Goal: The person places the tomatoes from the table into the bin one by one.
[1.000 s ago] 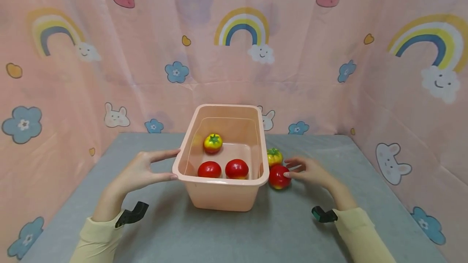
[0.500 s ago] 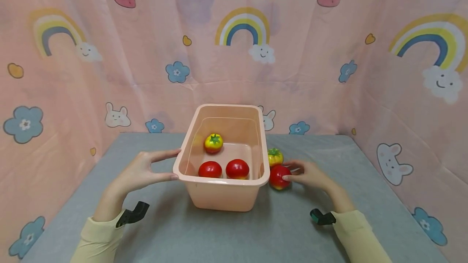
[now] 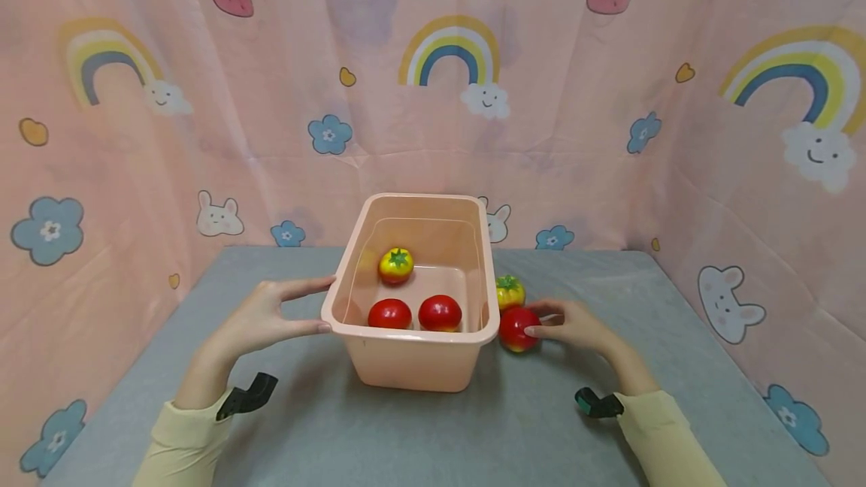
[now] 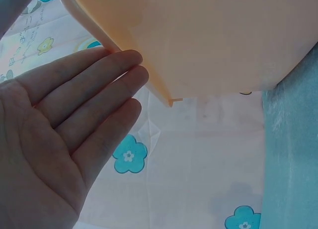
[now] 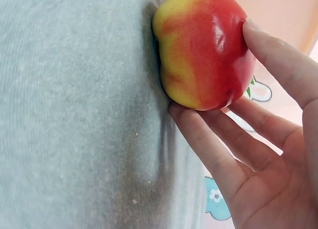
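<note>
The left hand, fingers straight, touches the peach bin at its rim while the right hand pinches a red fruit on the table just beside it, the lobed yellow base plain only from the right wrist, the three fruits inside and a yellow fruit behind only from the head.

From the head we look forward and down over the table; from the left wrist, closely, at the bin; from the right, closely, at one red fruit. The head view shares both.
</note>
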`<state>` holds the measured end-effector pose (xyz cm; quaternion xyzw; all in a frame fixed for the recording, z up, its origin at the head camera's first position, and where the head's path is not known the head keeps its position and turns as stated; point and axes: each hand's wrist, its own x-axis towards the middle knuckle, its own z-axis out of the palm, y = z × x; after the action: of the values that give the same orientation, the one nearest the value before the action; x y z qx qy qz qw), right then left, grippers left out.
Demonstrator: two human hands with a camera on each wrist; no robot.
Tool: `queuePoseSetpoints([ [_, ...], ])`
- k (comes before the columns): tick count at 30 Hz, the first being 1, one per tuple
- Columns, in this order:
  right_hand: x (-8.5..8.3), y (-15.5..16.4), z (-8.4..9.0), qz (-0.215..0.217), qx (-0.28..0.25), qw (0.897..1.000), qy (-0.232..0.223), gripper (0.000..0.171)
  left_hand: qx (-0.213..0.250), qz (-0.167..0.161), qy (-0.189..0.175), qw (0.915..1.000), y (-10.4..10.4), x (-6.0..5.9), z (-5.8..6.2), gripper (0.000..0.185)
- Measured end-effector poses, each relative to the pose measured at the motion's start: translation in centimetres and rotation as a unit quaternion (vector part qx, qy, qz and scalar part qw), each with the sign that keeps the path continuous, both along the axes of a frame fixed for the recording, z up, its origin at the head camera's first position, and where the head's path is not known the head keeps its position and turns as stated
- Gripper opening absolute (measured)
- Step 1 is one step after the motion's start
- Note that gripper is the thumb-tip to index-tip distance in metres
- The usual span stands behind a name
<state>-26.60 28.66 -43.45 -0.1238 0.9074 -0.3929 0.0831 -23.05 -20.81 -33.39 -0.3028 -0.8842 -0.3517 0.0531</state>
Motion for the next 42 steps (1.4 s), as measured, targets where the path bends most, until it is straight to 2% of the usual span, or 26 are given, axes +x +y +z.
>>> queuePoseSetpoints([
  [10,0.1,0.1,-0.2,0.002,-0.019,1.0,-0.008,0.059,-0.003,0.0,0.0,1.0,0.1,0.0,0.0,0.063],
  [33,0.4,0.1,-0.1,-0.018,-0.023,1.0,-0.003,0.059,-0.01,0.004,-0.002,0.9999,0.0,-0.1,0.1,0.065],
  [42,0.5,-0.9,0.0,0.0,-0.018,1.0,-0.006,0.067,-0.014,0.009,-0.005,0.9998,0.1,0.0,0.1,0.066],
])
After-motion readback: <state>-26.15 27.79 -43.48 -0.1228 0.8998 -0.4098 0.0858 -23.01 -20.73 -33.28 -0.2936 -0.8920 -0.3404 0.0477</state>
